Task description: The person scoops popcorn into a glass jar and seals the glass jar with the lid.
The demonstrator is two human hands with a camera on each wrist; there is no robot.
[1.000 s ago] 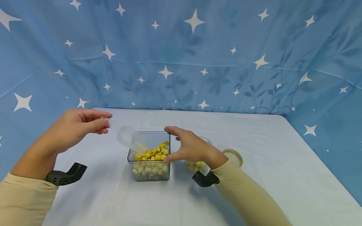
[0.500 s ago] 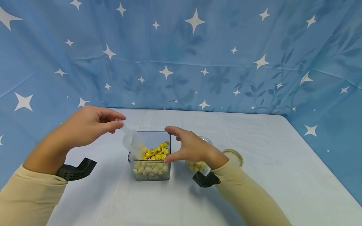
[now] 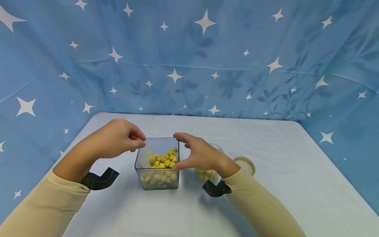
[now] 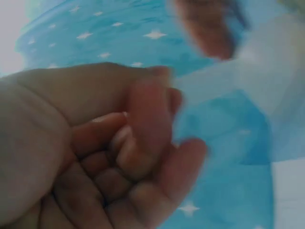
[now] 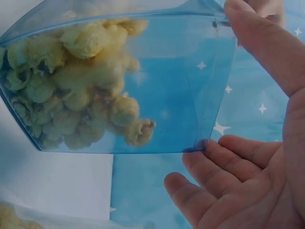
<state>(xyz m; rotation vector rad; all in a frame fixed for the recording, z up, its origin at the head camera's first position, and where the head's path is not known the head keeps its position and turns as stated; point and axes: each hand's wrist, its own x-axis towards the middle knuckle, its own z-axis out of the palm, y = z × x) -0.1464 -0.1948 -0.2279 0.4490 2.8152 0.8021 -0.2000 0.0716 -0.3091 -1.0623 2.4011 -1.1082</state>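
Left hand (image 3: 118, 140) swings right and down, pinching the translucent scoop (image 3: 146, 158), now a blur against the popcorn (image 3: 167, 162) inside the clear tub (image 3: 163, 144); scooping seems under way, while the right hand (image 3: 200, 154) grips the tub's right side on the table (image 3: 183, 210).

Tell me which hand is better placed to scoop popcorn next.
Likely the left hand: it pinches the translucent scoop by the popcorn, while the right hand grips the clear plastic container.
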